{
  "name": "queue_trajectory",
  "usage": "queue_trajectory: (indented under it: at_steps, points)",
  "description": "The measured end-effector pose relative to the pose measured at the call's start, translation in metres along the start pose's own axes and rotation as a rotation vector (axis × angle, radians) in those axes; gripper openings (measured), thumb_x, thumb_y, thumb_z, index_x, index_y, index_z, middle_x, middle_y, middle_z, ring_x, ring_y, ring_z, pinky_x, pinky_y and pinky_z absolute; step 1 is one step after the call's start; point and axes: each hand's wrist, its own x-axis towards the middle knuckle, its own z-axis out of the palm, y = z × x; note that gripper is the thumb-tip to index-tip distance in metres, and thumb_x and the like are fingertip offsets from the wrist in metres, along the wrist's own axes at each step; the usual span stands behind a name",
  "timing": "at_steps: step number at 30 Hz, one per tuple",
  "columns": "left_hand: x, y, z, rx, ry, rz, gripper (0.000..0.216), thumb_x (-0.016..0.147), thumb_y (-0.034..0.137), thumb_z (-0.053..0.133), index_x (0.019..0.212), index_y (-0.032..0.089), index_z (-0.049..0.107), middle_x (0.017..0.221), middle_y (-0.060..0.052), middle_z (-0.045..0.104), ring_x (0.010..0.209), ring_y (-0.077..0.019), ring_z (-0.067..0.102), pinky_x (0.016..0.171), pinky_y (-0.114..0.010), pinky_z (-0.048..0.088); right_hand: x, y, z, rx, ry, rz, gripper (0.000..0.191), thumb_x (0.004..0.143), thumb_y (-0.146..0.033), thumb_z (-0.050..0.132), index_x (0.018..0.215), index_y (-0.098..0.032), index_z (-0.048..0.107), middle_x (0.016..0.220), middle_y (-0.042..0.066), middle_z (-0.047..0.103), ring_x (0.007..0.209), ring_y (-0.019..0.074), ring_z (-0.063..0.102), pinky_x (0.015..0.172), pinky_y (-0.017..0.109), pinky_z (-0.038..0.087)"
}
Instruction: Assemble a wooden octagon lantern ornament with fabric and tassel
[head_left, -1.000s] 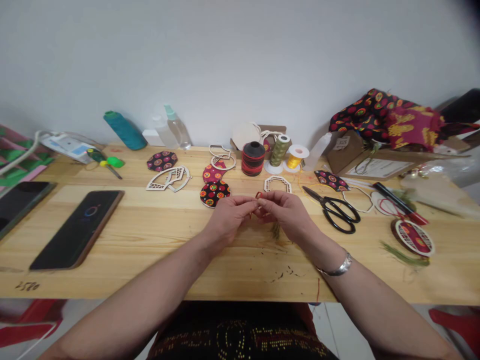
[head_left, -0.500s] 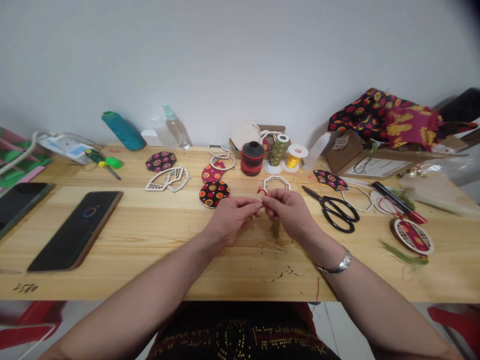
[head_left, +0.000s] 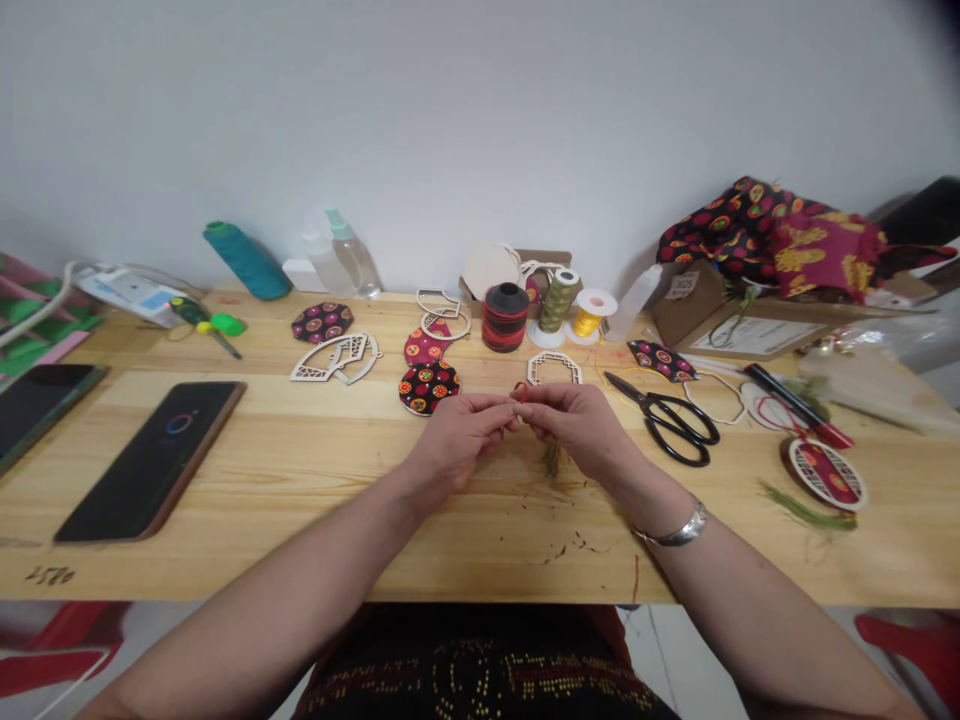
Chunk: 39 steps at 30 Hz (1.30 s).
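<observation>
My left hand and my right hand meet above the middle of the wooden table, fingertips pinched together on a thin red cord. A small green tassel hangs below my right hand. Just beyond my fingers lie a patterned fabric disc and a white cut-out frame. Black scissors lie to the right of my right hand.
Thread spools stand at the back centre. A phone and a tablet lie at the left. At the right are a cardboard box with patterned fabric, a red round ornament and a pen.
Both hands stay close together over the table's middle; the fingers shift slightly on the red cord, which is drawn back between the fingertips.
</observation>
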Motion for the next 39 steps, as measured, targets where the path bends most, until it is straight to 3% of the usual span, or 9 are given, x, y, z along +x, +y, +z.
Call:
queue_trajectory:
  at_steps: [10,19,26,31,36,39]
  points:
    - [0.000,-0.001,0.000,-0.035,-0.007,-0.031,0.018,0.063,0.028,0.075,0.069,0.011,0.071,0.057,0.001,0.058,0.039,0.0000,0.029,0.040,-0.020,0.012,0.004,0.005,-0.003,-0.100,0.100,-0.120,0.014,0.064,-0.028,0.070,0.065,-0.015,0.066,0.049,-0.005,0.050,0.046,0.0063,0.036,0.047,0.024,0.027]
    - [-0.002,0.001,0.001,0.010,-0.021,-0.004,0.019,0.064,0.031,0.075,0.069,0.013,0.072,0.060,-0.001,0.062,0.041,-0.0010,0.030,0.041,-0.020,0.016,0.002,0.005,-0.004,-0.380,0.145,-0.312,0.011,0.073,-0.025,0.061,0.065,-0.017,0.060,0.056,-0.003,0.055,0.055,0.0107,0.045,0.054,0.026,0.035]
    - [-0.004,0.008,0.001,0.168,0.034,0.065,0.017,0.069,0.031,0.071,0.072,0.014,0.073,0.075,-0.006,0.071,0.043,-0.0022,0.033,0.043,-0.021,0.022,0.002,0.005,-0.007,-0.550,0.186,-0.327,0.012,0.079,-0.021,0.055,0.069,-0.018,0.060,0.059,-0.002,0.058,0.056,0.0117,0.050,0.057,0.025,0.037]
    - [-0.005,0.008,0.002,0.184,0.032,0.107,0.020,0.067,0.034,0.072,0.073,0.015,0.073,0.072,-0.004,0.070,0.044,-0.0036,0.037,0.044,-0.021,0.026,0.002,0.005,-0.008,-0.630,0.232,-0.371,0.011,0.081,-0.020,0.054,0.072,-0.018,0.061,0.059,-0.001,0.058,0.057,0.0124,0.051,0.059,0.026,0.038]
    - [-0.007,0.002,0.004,0.310,-0.010,0.123,0.017,0.068,0.034,0.071,0.070,0.017,0.072,0.093,-0.005,0.072,0.045,-0.0038,0.040,0.046,-0.023,0.033,0.003,0.007,-0.008,-0.549,0.245,-0.351,0.012,0.081,-0.022,0.054,0.071,-0.018,0.061,0.055,-0.002,0.056,0.052,0.0112,0.049,0.056,0.026,0.038]
    - [-0.007,-0.002,0.004,0.439,0.002,0.233,0.012,0.070,0.030,0.069,0.069,0.019,0.072,0.097,-0.004,0.072,0.060,-0.0101,0.056,0.059,-0.025,0.043,0.004,0.008,-0.006,-0.348,0.201,-0.268,0.014,0.079,-0.026,0.057,0.067,-0.018,0.060,0.049,-0.004,0.052,0.046,0.0094,0.045,0.050,0.024,0.036]
